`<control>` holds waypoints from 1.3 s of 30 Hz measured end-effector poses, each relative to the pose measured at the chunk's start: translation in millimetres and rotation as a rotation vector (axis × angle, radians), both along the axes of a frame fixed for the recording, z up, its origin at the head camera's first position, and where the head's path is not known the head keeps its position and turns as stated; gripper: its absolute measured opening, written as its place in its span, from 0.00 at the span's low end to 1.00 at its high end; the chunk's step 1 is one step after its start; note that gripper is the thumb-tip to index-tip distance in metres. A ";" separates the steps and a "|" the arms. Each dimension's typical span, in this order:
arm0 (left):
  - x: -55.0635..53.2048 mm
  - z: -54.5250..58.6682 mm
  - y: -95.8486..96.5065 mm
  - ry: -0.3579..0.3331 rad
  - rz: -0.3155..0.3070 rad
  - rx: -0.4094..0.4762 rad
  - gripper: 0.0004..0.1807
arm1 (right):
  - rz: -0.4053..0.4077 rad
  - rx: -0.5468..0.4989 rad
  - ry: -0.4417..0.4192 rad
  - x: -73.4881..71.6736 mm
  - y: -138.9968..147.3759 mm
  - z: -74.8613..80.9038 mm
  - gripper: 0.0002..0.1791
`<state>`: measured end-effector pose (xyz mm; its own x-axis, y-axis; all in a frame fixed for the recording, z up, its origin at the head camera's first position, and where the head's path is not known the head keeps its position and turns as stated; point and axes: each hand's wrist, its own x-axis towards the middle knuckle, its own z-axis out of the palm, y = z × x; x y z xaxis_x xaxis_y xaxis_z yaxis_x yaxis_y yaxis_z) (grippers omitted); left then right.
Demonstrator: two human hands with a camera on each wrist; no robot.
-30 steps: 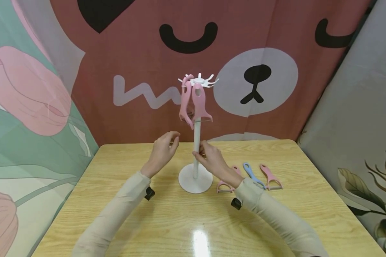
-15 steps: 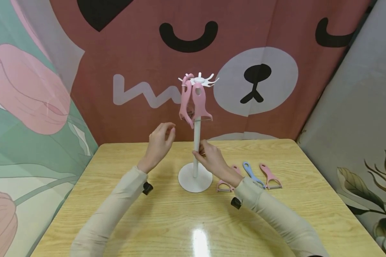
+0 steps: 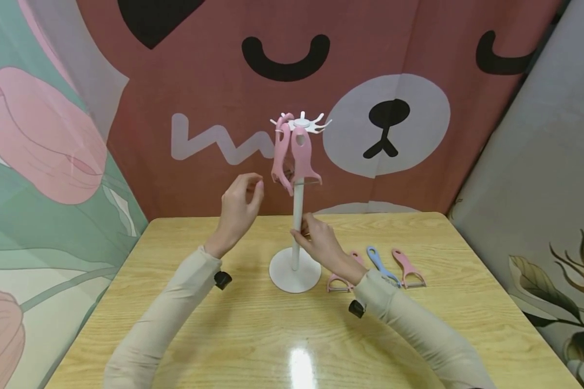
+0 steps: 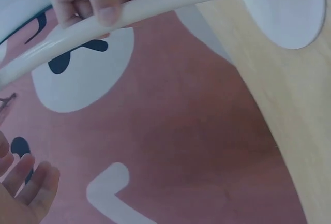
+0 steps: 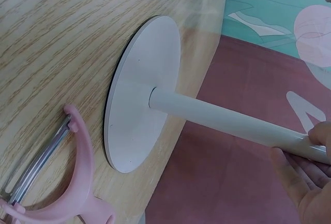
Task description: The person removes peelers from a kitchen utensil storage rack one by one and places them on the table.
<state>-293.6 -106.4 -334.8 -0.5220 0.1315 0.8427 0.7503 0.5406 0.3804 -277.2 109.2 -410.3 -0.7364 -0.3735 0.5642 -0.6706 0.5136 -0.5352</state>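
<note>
A white hook stand [image 3: 298,205] stands upright on its round base. Pink peelers [image 3: 302,156] hang from the left and front hooks at its top, partly overlapping. My right hand [image 3: 321,240] grips the stand's pole at mid-height between thumb and fingers; the right wrist view shows this grip on the pole [image 5: 222,123] too. To the left of the pole, my left hand [image 3: 238,208] is raised in the air, its fingers loosely bent, with nothing in them. It is a little below and left of the hanging peelers, not touching them.
On the wooden table [image 3: 185,324], right of the base, lie a pink peeler [image 3: 339,282] partly behind my right forearm, a blue peeler [image 3: 379,263] and another pink peeler [image 3: 407,267]. A printed curtain [image 3: 199,81] hangs behind the table.
My left hand has risen and shifted slightly left, away from the pole. My right hand keeps its grip on the pole, and the stand and peelers have not moved.
</note>
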 end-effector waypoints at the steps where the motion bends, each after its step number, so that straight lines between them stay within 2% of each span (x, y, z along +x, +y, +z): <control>1: 0.9 2.0 0.4 0.011 -0.001 0.007 0.09 | 0.001 0.000 -0.001 0.2 -0.1 0.1 0.11; 8: 5.4 15.0 3.0 0.081 -0.009 0.035 0.10 | 0.004 0.001 0.000 0.3 -1.3 -0.2 0.11; 15: 6.3 20.7 4.2 0.116 -0.032 0.058 0.11 | 0.002 0.012 0.002 0.4 -2.2 -0.4 0.11; 22: 7.3 27.6 10.1 0.211 -0.040 0.133 0.09 | -0.011 0.028 0.016 0.4 -1.2 0.0 0.12; 28: 10.7 34.9 17.1 0.268 -0.092 0.167 0.10 | -0.014 0.031 0.016 0.8 -0.6 -0.1 0.12; 34: 12.5 41.2 22.7 0.295 -0.112 0.155 0.14 | -0.017 0.035 0.023 0.9 -0.5 -0.6 0.12; 39: 13.9 43.0 26.4 0.282 -0.151 0.176 0.18 | -0.019 0.037 0.026 0.1 -0.6 -1.2 0.11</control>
